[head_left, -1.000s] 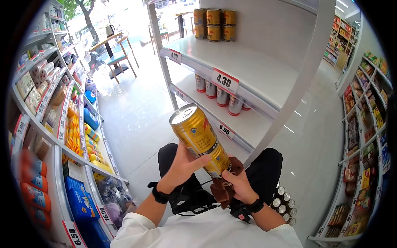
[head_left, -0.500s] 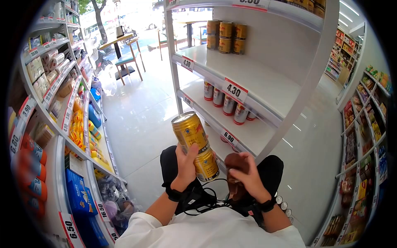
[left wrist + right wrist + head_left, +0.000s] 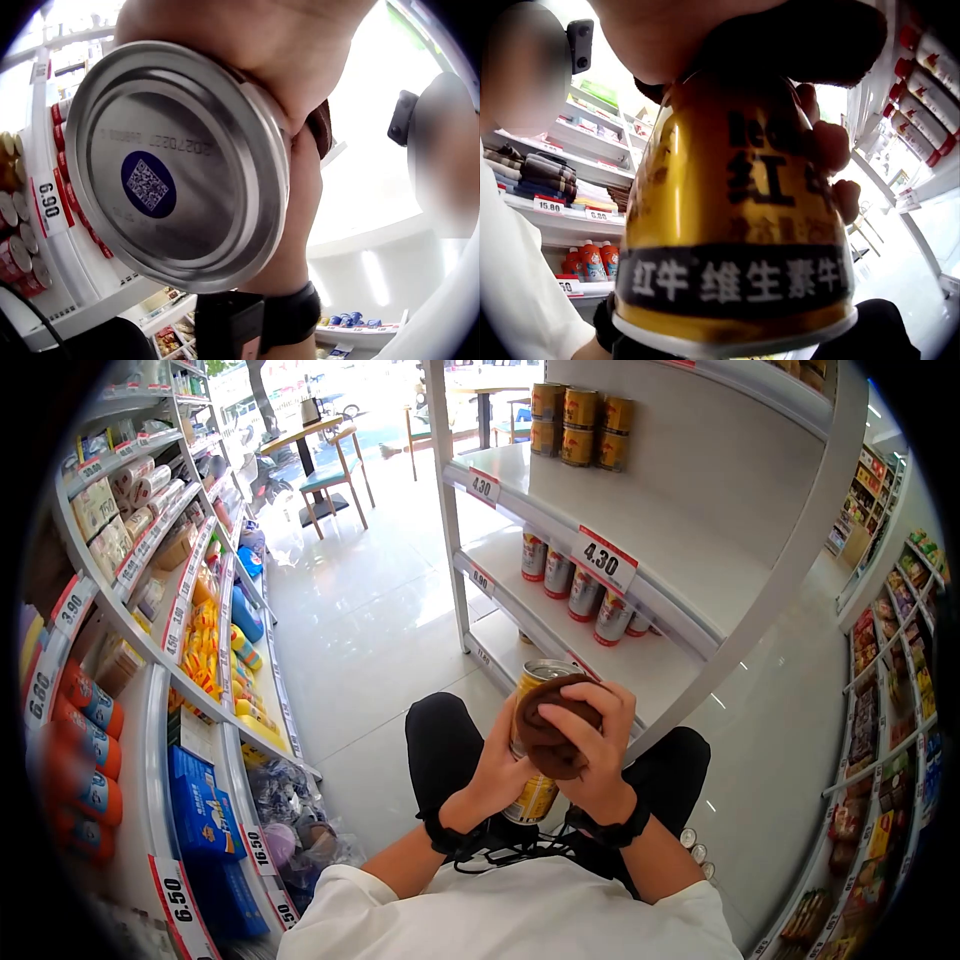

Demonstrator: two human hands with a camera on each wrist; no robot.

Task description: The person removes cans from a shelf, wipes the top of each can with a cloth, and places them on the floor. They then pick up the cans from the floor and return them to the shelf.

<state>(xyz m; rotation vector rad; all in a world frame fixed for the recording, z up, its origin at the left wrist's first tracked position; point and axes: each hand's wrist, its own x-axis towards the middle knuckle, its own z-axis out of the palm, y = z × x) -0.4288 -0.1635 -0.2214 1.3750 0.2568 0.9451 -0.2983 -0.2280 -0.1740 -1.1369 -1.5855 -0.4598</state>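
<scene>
Two hands, one can [image 3: 533, 805], one cloth [image 3: 548, 738] capping it.
Lower middle of the head view: the left hand [image 3: 495, 770] has its fingers wrapped round the can's left side. The can is near upright, long axis up-down, base toward the lap. The right hand [image 3: 598, 755] sits over the top end, fingers curled and clamping the brown cloth onto the lid, so the can hangs straight below them. Both hands are on it, and the left looks to bear it. A shelf [image 3: 640, 575] stands upper right, well apart.
</scene>
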